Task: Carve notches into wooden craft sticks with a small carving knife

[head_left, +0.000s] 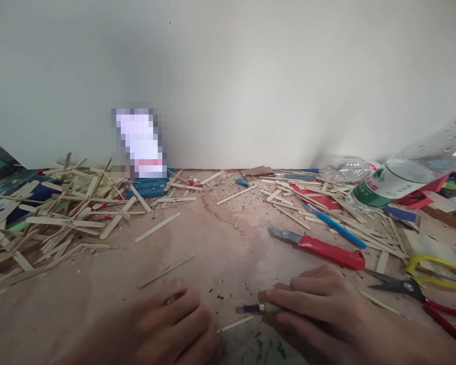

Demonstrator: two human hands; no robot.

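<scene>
My left hand (167, 324) rests low on the brown board, fingers curled and pressed down on a thin wooden stick (233, 323) that pokes out to the right. My right hand (319, 309) is closed around a small utility knife (256, 307) whose blade tip points left, close to the stick. A red utility knife (319, 247) lies just beyond my right hand. A single flat stick (166, 270) lies ahead of my left hand.
A heap of popsicle sticks (57, 218) covers the left side. More sticks, a blue pen (336, 226), plastic bottles (403, 177) and scissors (414, 286) clutter the right. A blurred-out object (140, 143) leans on the white wall.
</scene>
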